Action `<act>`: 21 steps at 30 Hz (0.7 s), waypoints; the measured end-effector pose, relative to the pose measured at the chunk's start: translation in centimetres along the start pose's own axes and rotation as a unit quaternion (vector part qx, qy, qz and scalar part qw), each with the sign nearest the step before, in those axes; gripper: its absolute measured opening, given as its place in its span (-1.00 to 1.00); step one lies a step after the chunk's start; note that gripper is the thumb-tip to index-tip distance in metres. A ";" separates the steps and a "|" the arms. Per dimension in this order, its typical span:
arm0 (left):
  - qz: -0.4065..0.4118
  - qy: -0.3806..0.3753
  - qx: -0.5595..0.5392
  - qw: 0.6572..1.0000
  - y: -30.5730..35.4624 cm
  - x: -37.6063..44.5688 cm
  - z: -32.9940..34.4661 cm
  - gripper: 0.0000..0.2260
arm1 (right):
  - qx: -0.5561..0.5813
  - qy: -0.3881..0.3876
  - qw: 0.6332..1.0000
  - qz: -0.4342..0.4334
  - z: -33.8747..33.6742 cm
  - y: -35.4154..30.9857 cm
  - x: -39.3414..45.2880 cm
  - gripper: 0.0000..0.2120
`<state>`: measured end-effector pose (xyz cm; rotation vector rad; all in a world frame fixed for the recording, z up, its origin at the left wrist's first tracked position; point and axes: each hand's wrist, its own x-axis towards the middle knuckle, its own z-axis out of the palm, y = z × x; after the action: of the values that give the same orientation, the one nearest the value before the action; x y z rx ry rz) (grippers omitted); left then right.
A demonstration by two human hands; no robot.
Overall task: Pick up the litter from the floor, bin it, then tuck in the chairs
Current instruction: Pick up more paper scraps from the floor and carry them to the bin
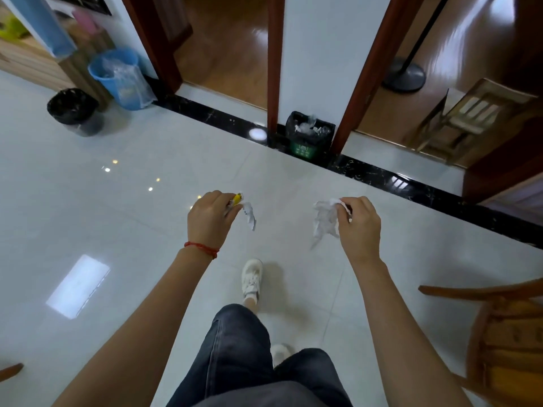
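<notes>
My left hand [210,218] is shut on a small scrap of white paper with a yellow bit [245,208], which hangs from my fingertips. My right hand [357,223] pinches a crumpled white tissue [323,220]. Both hands are held out at waist height above the pale tiled floor. Straight ahead, against the white pillar between two doorways, stands a small green bin with a black liner [310,136], holding white rubbish. A wooden chair [499,333] stands at the right edge, partly out of frame.
A blue bin with a clear liner [117,80] and a black bin [75,110] stand at the far left by a wooden cabinet. A black floor strip [411,183] runs along the doorways. A folding chair [467,116] and a lamp base [404,77] are beyond the right doorway.
</notes>
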<state>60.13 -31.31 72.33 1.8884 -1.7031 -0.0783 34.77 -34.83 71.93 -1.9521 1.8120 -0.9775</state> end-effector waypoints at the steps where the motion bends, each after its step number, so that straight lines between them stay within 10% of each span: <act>1: 0.007 -0.002 -0.001 1.000 -0.4 2.1 0.8 -0.92 | -0.005 0.004 1.000 0.001 0.8 0.2 1.8 -0.88; 21: 0.089 -0.079 -0.035 0.992 -3.0 36.8 15.9 -0.89 | -0.022 0.067 0.995 0.064 11.7 4.2 34.1 -0.91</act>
<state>62.74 -71.36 70.23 1.7101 -1.9406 -0.2195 38.26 -70.94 70.10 -1.8087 2.0207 -1.0574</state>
